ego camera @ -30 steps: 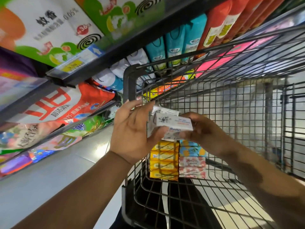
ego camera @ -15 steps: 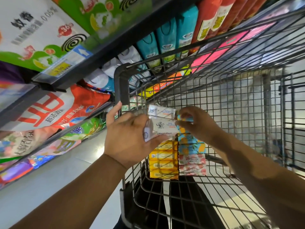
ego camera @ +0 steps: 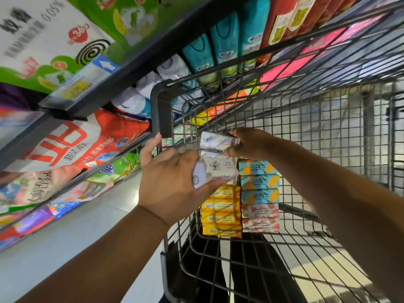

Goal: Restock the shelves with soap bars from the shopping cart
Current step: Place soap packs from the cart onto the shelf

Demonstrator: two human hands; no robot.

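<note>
Step in hand: pick-up from the cart [ego camera: 157, 110]; nothing is going onto a shelf yet.

- Left grip [ego camera: 170, 184] is clenched on a white bar [ego camera: 220, 169], thumb under it and fingers across its near end. It is held up over the stock at the cart's left end.
- Right grip [ego camera: 251, 143] pinches a second white bar [ego camera: 216, 142] by its right end, just above the first. The two bars are very close, and I cannot tell whether they touch.
- Task stock is in the cart below the hands, in two stacks side by side. The yellow bars [ego camera: 220, 215] are on the left. The blue bars [ego camera: 259, 182] sit on top of the pink bars [ego camera: 260, 217] on the right.
- The shelves [ego camera: 131, 68] are to the left, beyond the cart's rim. They hold detergent bags [ego camera: 72, 145], teal bottles [ego camera: 199, 55] and coil boxes [ego camera: 43, 40]. No soap slot shows from here.

Judgement: this looks like gathering a handful, with the right hand passing its bar onto the one in the left.

Next move calls for:
- Set the upper bar flat on the lower one.
- Widen the left fingers to clamp both bars.
- Either free the right hand for another bar, or lift the pair over the rim and swing left.
- Find the soap facing first.

Risk: the wrappers look slick, so a loose stack may slide apart on the lift.
</note>
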